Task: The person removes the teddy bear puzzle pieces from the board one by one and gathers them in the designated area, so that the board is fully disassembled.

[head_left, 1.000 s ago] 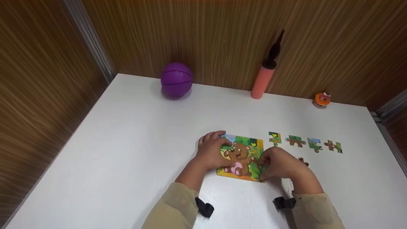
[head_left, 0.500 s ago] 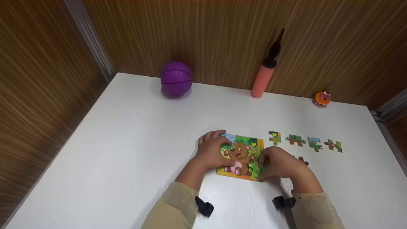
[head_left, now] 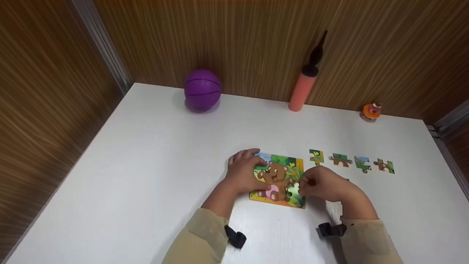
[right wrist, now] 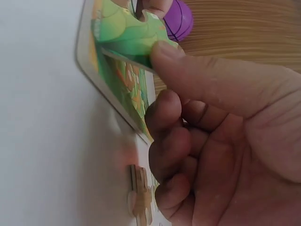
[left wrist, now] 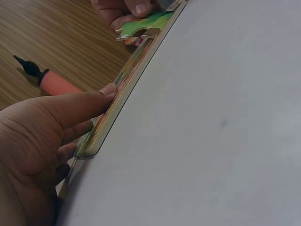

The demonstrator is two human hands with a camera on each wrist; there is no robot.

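Note:
A bear jigsaw puzzle point(head_left: 275, 170) lies in its shallow board on the white table. My left hand point(head_left: 242, 174) rests on its left side, thumb and index finger over the picture, the other fingers spread beside the left edge. In the left wrist view that thumb presses flat on the board. My right hand point(head_left: 322, 183) pinches a green jigsaw piece point(right wrist: 127, 28) by its edge at the lower right part of the board. The piece is tilted up, one end still low by the board's corner. In the left wrist view the piece point(left wrist: 148, 24) shows its raised notch.
Several loose jigsaw pieces point(head_left: 340, 160) lie in a row right of the board. More stacked pieces point(right wrist: 141, 193) sit below my right hand, mostly hidden in the head view. Along the back stand a purple ball point(head_left: 202, 90), a pink hand pump point(head_left: 303, 91) and a small orange figure point(head_left: 372, 111).
My right hand has tipped the green jigsaw piece up from the lower right of the board and shifted slightly right. The left hand stays where it was.

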